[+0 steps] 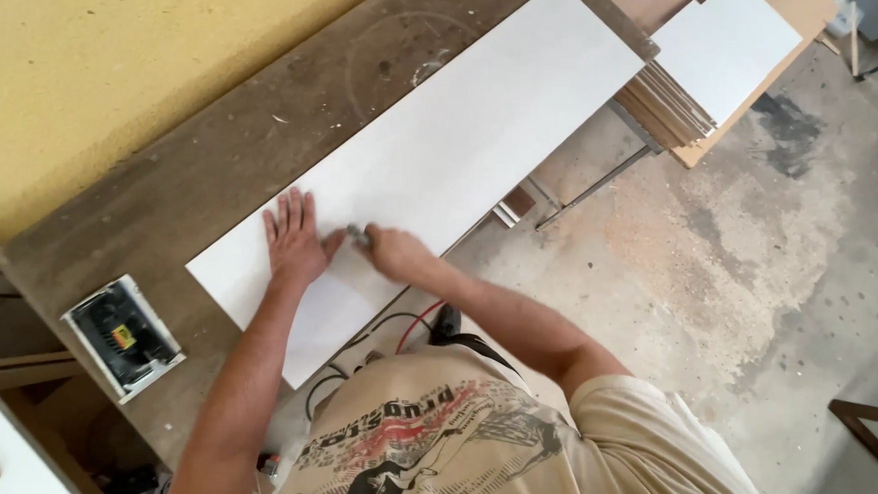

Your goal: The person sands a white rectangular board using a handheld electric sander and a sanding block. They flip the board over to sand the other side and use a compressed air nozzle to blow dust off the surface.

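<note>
Now: left hand (294, 241) flat on white panel (444, 157) | right hand (391, 252) fingers clenched on small tool (358, 235)

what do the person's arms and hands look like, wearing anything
Both arms are bare from the short sleeves down: no gloves, no watch or rings that I can make out on the left hand or the right hand. The sleeves belong to a beige T-shirt with a black and red graphic print on the front.
</note>
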